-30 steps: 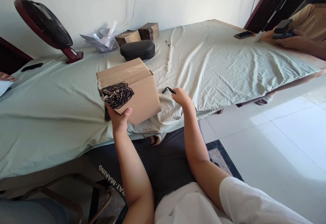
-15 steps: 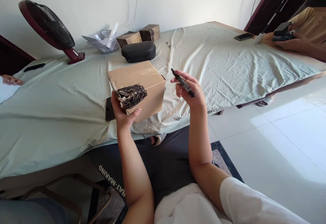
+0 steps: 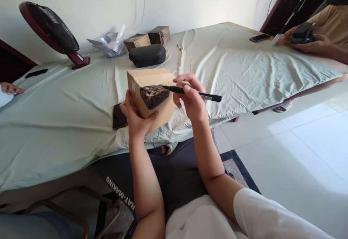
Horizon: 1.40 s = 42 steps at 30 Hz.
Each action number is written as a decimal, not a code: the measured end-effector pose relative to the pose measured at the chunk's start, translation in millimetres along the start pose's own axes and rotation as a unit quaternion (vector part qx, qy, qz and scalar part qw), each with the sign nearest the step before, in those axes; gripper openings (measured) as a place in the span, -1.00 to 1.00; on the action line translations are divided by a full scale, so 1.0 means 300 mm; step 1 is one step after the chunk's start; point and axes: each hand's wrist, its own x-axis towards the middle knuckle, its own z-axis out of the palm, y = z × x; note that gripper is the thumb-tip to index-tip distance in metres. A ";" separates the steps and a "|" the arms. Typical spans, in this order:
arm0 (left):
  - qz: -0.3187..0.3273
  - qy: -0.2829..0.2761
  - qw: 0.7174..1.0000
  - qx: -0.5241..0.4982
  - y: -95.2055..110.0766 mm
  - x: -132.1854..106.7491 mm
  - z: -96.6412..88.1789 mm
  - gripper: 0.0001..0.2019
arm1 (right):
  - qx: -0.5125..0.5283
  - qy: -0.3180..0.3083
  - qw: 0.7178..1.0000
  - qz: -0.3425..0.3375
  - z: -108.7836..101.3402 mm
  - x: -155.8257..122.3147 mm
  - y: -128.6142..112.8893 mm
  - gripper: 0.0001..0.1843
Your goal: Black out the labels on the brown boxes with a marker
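A brown cardboard box (image 3: 163, 114) is gripped at its left, lower side by my left hand (image 3: 138, 121), the thumb lying across its near face. One corner of the box carries a dense patch of black scribble (image 3: 153, 97). My right hand (image 3: 194, 101) holds a black marker (image 3: 202, 95) between thumb and fingers. The marker's tip is at the upper edge of the scribbled patch; whether it touches I cannot tell. Beneath my left hand, a dark phone (image 3: 119, 117) lies on the cloth, partly hidden.
A pale green cloth (image 3: 217, 76) covers the table. At the back are a black case (image 3: 147, 55), scribbled boxes (image 3: 159, 35), a plastic bag (image 3: 110, 45) and a fan (image 3: 51, 30). Another phone (image 3: 259, 38) lies near a person (image 3: 323, 32) holding a dark device. Another person's hand (image 3: 12, 88) is at left.
My left hand has turned the box and shifted it slightly right, bringing the scribbled corner toward me. My right hand has moved left with the marker, whose tip now points left at the box.
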 end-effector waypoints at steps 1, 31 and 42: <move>0.006 0.013 0.999 0.033 0.021 -0.001 0.002 0.26 | -0.008 -0.015 1.000 -0.002 0.001 -0.002 0.003 -0.59; -0.145 0.028 0.958 0.246 0.270 -0.021 0.065 0.36 | -0.184 0.084 0.973 -0.109 0.018 -0.009 -0.020 -0.93; -0.165 -0.019 0.964 0.209 0.276 -0.026 0.122 0.37 | -0.172 0.101 0.976 -0.087 0.016 -0.018 0.025 -0.73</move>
